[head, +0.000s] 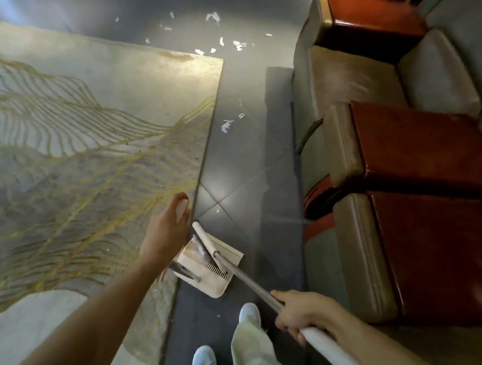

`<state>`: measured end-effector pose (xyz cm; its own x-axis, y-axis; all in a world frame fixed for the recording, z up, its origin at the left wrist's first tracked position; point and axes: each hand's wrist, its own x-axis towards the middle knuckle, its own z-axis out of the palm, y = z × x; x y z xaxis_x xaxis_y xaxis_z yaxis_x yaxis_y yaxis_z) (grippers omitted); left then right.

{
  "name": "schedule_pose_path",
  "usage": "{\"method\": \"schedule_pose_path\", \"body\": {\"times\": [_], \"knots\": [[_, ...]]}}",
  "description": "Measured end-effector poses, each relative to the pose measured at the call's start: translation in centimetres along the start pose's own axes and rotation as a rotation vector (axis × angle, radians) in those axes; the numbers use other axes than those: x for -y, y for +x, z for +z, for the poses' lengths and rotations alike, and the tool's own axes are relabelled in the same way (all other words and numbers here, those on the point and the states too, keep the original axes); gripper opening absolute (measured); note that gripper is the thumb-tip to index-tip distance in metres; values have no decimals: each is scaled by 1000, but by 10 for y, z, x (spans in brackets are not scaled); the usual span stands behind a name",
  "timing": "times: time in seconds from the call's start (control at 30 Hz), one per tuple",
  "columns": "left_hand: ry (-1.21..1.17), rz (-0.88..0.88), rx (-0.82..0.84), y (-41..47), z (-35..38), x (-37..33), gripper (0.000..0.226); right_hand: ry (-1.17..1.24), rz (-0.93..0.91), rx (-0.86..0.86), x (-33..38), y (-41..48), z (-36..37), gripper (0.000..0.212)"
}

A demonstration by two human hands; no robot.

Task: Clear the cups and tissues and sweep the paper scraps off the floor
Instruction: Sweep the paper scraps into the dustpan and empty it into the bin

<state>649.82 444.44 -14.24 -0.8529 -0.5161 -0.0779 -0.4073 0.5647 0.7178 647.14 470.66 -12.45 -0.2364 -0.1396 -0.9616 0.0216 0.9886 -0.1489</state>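
Observation:
My right hand (pixel 301 313) grips the grey and white handle of a broom (pixel 242 274), whose white head lies across a beige dustpan (pixel 210 268) on the dark tiled floor. My left hand (pixel 169 228) hovers just left of the dustpan with fingers loosely spread, holding nothing. White paper scraps (pixel 226 125) lie on the tiles ahead, and several more scraps (pixel 216 35) are scattered farther away past the rug's far corner. A tiny scrap (pixel 217 210) sits just beyond the dustpan.
A large pale rug (pixel 73 150) with yellow line pattern covers the floor on the left. Armchairs with olive cushions and red-brown wooden arms (pixel 400 157) line the right side. My feet in light shoes (pixel 226 338) stand on the narrow tile strip between them.

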Motion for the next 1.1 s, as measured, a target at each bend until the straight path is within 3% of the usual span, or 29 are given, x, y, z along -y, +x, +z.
{"method": "schedule_pose_path", "body": {"times": [0.2, 0.3, 0.53, 0.73, 0.87, 0.97, 1.1], "knots": [[-30, -2, -50, -20, -15, 8, 16, 133, -31, -112, 0, -16, -5, 79], [-54, -32, -95, -23, -20, 16, 15, 121, -55, -173, 10, -12, -22, 67], [-134, -164, -147, 9, -17, 14, 16, 172, -75, -174, 38, 21, -83, 58], [-106, -182, -120, 36, -3, 5, 16, 83, -113, -184, 72, 64, -122, 53], [-95, -231, -115, 56, -3, 6, 16, -198, -131, -180, 91, 86, -126, 58], [-67, -241, -146, 63, -9, 9, 15, -311, -133, -100, 93, 90, -112, 64], [-69, -237, -144, 60, -7, 6, 14, -171, -103, 60, 68, 68, -82, 64]]}}
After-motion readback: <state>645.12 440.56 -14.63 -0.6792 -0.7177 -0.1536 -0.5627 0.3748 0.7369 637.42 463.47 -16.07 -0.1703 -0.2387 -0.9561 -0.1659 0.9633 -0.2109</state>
